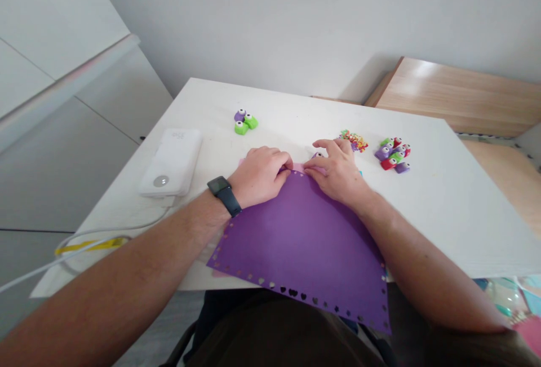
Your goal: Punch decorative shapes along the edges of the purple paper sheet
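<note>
A purple paper sheet (302, 240) with punched shapes along its edges lies on the white table (443, 203) and hangs over the near edge. My left hand (260, 175), a dark watch on its wrist, pinches the sheet's far edge with curled fingers. My right hand (336, 169) presses on the same edge beside it, index finger stretched out. A small purple punch (318, 155) peeks out just behind my right fingers. A strip of pink paper shows under the far edge.
A white power bank (171, 161) with a cable lies at the left. Three small green and purple punches (244, 121) sit at the back. Several coloured punches (394, 154) and a heap of paper bits (355, 141) lie to the right. A wooden bench (456, 93) stands behind.
</note>
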